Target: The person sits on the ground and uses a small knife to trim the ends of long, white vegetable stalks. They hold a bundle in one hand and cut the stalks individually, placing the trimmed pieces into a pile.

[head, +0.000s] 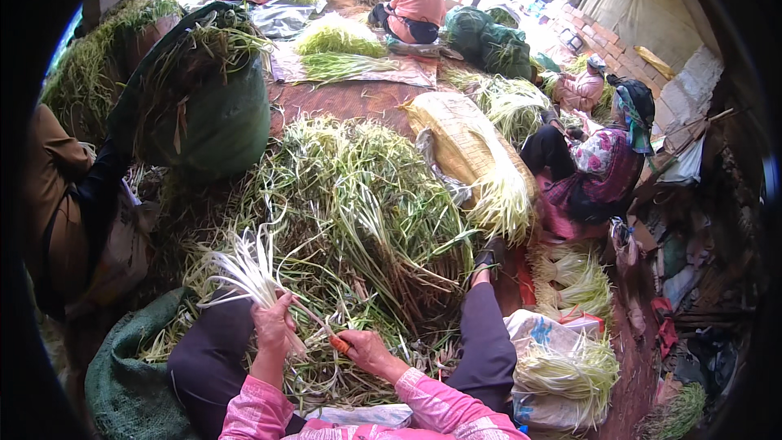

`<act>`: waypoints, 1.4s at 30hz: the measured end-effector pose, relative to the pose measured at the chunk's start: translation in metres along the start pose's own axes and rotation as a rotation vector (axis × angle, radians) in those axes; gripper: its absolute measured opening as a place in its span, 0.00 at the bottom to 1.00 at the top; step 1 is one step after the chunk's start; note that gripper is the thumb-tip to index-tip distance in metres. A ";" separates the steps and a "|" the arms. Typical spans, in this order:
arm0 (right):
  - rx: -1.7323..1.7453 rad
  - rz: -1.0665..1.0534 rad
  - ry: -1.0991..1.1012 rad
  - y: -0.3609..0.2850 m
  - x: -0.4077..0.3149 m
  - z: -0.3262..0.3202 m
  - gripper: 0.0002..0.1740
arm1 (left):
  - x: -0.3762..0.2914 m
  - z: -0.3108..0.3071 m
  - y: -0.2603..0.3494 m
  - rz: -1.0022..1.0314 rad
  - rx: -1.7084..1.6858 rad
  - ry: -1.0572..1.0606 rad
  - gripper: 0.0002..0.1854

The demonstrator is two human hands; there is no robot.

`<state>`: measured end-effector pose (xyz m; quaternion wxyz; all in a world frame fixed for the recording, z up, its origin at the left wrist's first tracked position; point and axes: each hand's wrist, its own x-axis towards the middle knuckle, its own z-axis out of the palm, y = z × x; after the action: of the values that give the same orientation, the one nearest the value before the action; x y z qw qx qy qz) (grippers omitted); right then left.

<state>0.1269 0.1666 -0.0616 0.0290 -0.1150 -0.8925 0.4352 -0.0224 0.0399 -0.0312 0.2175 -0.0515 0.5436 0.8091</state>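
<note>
My left hand (273, 322) is closed around a bunch of pale, long-stemmed greens (247, 269), whose white stalks fan out up and to the left. Just right of it, my right hand (366, 351) grips a small tool by its orange handle (339, 344); what kind of tool cannot be told. One thin stalk (311, 313) runs from my left hand towards the tool. Between and beyond my legs lies a large heap of green plants (366, 195) with brown root ends. Loose trimmings and leaves lie beneath both hands.
A full yellow woven sack (458, 134) with pale stalks on it lies beyond my foot. Trimmed bundles (565, 373) rest on a white sack at right. A green sack (140, 366) is at lower left, a large green bundle (226, 116) at upper left. Several people sit around.
</note>
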 end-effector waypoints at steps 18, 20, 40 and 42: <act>0.057 -0.155 0.196 -0.039 0.003 -0.017 0.06 | -0.033 0.018 -0.010 -0.270 0.129 -0.222 0.08; -0.015 -0.112 0.290 -0.031 0.004 -0.017 0.06 | -0.030 0.023 -0.012 -0.271 0.115 -0.185 0.06; -0.184 0.543 0.003 0.075 -0.021 -0.067 0.22 | -0.010 0.010 -0.002 -0.021 0.028 -0.099 0.03; 0.514 0.356 0.065 0.032 0.004 -0.048 0.18 | -0.012 0.012 -0.010 -0.067 0.037 -0.116 0.03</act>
<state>0.1364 0.2236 -0.0569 0.0091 -0.2723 -0.7175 0.6411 -0.0054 0.0504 -0.0304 0.2764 -0.0188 0.5429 0.7928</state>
